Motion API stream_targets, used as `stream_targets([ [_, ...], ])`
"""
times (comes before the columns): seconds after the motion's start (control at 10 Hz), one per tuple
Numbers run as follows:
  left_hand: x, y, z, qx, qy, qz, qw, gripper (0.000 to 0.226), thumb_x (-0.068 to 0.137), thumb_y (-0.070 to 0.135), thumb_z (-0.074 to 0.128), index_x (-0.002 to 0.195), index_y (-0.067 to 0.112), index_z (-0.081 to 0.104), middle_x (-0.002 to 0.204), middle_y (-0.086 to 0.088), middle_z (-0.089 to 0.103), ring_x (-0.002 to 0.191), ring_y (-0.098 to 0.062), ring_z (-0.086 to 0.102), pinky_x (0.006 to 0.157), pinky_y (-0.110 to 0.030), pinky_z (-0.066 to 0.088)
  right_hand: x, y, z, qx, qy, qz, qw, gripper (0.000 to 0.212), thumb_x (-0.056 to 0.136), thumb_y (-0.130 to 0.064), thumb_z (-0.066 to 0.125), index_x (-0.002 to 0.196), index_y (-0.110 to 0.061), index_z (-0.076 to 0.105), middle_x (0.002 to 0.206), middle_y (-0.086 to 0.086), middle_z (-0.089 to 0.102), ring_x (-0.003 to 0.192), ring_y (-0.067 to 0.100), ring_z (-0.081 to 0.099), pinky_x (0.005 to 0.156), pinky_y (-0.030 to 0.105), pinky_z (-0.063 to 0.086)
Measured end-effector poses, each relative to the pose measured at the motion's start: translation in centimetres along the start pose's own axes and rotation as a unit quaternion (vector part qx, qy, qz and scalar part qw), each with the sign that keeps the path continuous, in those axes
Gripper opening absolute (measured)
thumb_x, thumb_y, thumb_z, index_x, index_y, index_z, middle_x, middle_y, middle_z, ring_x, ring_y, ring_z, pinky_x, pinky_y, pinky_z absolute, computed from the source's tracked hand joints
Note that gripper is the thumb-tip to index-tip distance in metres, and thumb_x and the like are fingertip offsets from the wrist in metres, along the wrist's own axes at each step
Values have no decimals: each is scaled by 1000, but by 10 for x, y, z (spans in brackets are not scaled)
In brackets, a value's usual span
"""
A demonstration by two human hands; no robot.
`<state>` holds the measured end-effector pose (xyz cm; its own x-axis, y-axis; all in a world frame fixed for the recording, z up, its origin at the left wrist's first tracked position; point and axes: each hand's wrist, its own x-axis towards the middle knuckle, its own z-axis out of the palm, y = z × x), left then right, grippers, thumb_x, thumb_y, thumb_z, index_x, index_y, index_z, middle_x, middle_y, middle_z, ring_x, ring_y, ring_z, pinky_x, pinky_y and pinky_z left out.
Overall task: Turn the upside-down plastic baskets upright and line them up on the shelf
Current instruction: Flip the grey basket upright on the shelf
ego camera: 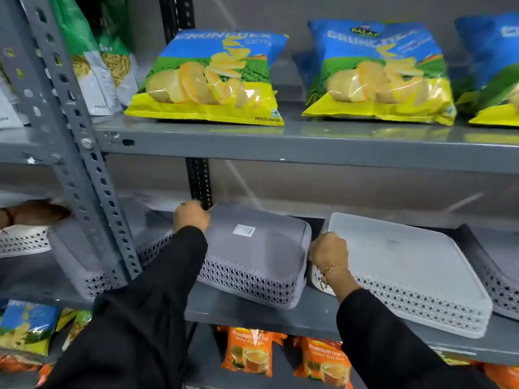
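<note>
A grey plastic basket [252, 256] lies upside down on the middle shelf [317, 315], a white sticker on its flat bottom. My left hand [191, 216] grips its far left corner. My right hand [328, 251] grips its right edge, in the gap beside a white upside-down basket [407, 273]. A third dark grey basket [497, 265] lies inverted at the far right, cut off by the frame. Another grey basket [84, 256] sits at the left, partly behind the slotted post; which way up it lies I cannot tell.
A slotted grey upright post [81, 153] stands in front at the left. The upper shelf [309, 141] carries crisp bags [213, 77] close above the baskets. A white basket [24, 240] sits in the left bay. Tea packets [250, 352] fill the shelf below.
</note>
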<state>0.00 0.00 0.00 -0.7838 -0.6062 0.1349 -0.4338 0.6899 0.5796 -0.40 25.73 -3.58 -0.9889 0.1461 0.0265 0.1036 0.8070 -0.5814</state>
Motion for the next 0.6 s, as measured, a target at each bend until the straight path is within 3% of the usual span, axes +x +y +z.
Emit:
stream_targets([
  [0.1,34,-3,3,-9,-45,-97,994,34,89,3,51,122,-6,56,133,-25,55,123,-40,52,100,-41,44,17,-1,10,-33,-68,59,995,31,86,-3,52,116,3,60,120,24,63,112,36,60,90,36,48],
  [0.2,59,-5,7,-13,-79,-122,989,37,90,3,52,126,-8,52,137,-24,53,128,-38,49,102,-40,42,29,-3,22,-50,-86,74,992,36,89,-4,49,125,1,54,124,23,61,116,37,57,94,37,46],
  [0.4,89,-28,24,-16,-145,-134,980,39,95,16,46,127,-4,55,137,-19,54,127,-34,51,88,-33,41,47,-9,28,-84,-142,114,980,38,92,-10,49,128,2,51,129,21,59,121,33,55,99,34,44],
  [0.5,88,-34,27,-61,-178,-125,974,46,97,26,42,136,2,49,142,-20,49,132,-34,48,100,-37,43,49,-15,30,-79,-160,116,977,39,96,-15,43,129,4,50,137,21,52,128,33,49,102,32,39],
  [0.6,114,-48,41,-64,-182,-110,975,45,98,23,40,136,1,48,143,-18,48,132,-35,46,106,-38,38,49,-20,38,-7,-178,134,975,40,97,-15,41,129,8,51,136,21,52,127,34,49,104,33,39],
])
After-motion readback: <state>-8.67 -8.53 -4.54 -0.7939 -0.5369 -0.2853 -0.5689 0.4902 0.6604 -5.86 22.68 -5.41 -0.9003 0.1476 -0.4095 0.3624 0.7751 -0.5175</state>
